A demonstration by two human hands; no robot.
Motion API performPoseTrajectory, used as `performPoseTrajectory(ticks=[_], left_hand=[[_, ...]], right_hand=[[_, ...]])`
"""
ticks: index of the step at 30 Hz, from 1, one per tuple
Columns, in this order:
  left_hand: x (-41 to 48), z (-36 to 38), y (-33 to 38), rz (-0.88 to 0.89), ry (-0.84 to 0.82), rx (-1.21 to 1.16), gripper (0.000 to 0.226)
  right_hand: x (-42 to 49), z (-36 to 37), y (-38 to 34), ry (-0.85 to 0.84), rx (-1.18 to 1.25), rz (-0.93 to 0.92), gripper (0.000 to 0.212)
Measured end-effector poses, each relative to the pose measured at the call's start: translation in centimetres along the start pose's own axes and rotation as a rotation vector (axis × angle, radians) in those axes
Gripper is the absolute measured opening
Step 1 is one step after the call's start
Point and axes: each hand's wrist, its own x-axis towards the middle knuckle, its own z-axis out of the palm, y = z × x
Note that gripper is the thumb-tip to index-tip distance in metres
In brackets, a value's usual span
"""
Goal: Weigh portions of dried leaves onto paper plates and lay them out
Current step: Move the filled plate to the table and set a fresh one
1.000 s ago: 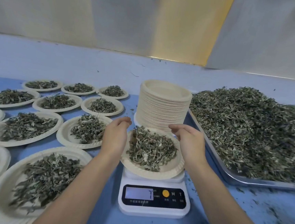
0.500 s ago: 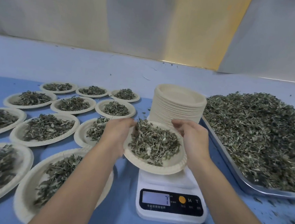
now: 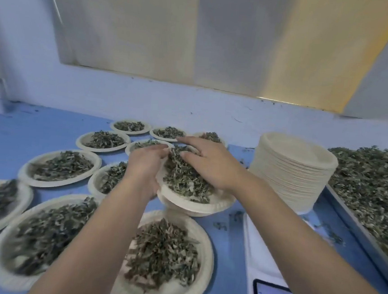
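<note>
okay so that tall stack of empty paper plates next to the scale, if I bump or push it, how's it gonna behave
The stack of paper plates looks light for its size, being thin paper, so a push would probably slide it across the blue table. It stands tall and leans slightly, so a nudge near the top might shear off the upper plates. Single plates likely flex at the rim.

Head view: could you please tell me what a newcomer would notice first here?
Both hands, left and right, meet over a plate of leaves at centre. Filled plates spread to the left; a tall plate stack and a leaf tray stand right.
</note>
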Motion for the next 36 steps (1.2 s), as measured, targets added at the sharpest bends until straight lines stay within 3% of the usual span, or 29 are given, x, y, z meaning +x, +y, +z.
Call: performPoseTrajectory(ticks=[3,8,11,14,17,20,24,27,30,32,36], left_hand=[[1.7,-2.0,1.5,0.042,0.074,-0.073,0.020],[4.3,-4.9,3.1,0.090,0.177,-0.049,0.020],[6.2,-6.4,3.1,0.096,0.239,-0.041,0.026],[7.9,-7.5,3.1,0.092,0.312,-0.087,0.023],[9.9,-8.4,3.4,0.092,0.404,-0.125,0.021],[11.7,-9.1,3.8,0.110,0.462,-0.146,0.030],[13.3,-10.6,4.8,0.107,0.438,-0.103,0.014],[14.9,-12.4,5.6,0.070,0.350,-0.004,0.025],[16.2,-14.4,6.0,0.034,0.303,0.056,0.024],[17.2,-15.6,6.3,0.012,0.314,0.114,0.023],[20.5,-18.2,7.7,-0.008,0.418,0.032,0.020]], right_hand=[[2.0,1.9,-1.6,-0.023,-0.108,-0.040,0.037],[4.2,4.4,-3.4,-0.032,-0.056,-0.106,0.041],[5.6,5.7,-3.9,0.190,0.083,-0.040,0.041],[7.1,6.4,-3.4,0.381,0.125,0.223,0.043],[8.5,6.8,-2.6,0.249,0.233,0.513,0.043],[9.5,7.6,-3.0,0.010,0.735,0.690,0.023],[11.9,9.5,-3.2,0.054,1.127,0.765,0.009],[14.4,11.1,-3.6,0.118,1.199,0.786,0.003],[16.7,12.8,-4.2,0.135,1.214,0.783,0.013],[18.1,13.7,-4.7,0.122,1.208,0.779,0.024],[20.7,15.1,-5.7,0.065,1.329,0.744,0.016]])
